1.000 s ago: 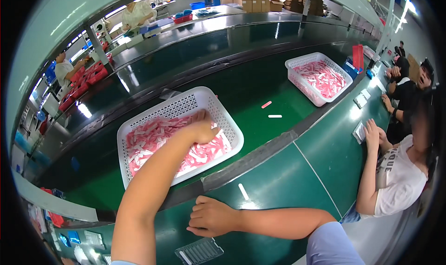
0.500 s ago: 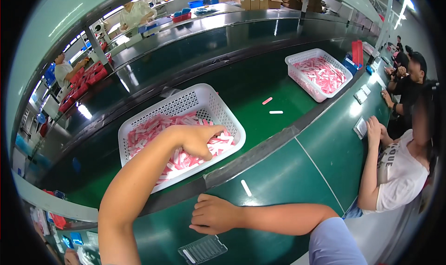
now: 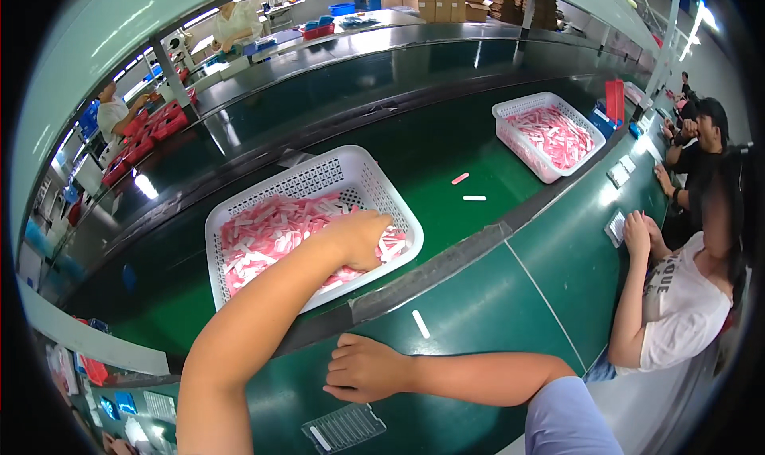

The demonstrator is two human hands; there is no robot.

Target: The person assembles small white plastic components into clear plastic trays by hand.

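Observation:
A white perforated plastic basket (image 3: 319,172) stands in front of me, heaped with small flat pink-and-white strips (image 3: 267,230). My left hand (image 3: 365,238) reaches down among the strips at the basket's right side. Its fingers are hidden, so their grip does not show. My right hand (image 3: 368,367) rests on the green tabletop with fingers curled closed; whatever is beneath them, if anything, is hidden. Beyond its knuckles lies a single white strip (image 3: 421,324). Just below the right hand is a clear ribbed plastic tray (image 3: 348,428) with one white strip at its left end.
Another basket of strips (image 3: 550,135) stands farther right, near a red-and-blue container (image 3: 613,104). Two loose strips, one pink (image 3: 460,178) and one white (image 3: 474,198), lie between the baskets. A dark raised edge (image 3: 430,278) divides belt and tabletop. Co-workers (image 3: 677,296) sit along the right.
My left hand has pushed deeper into the strips and turned, so its thumb and fingers no longer show. My right hand stays in place. The view has shifted slightly.

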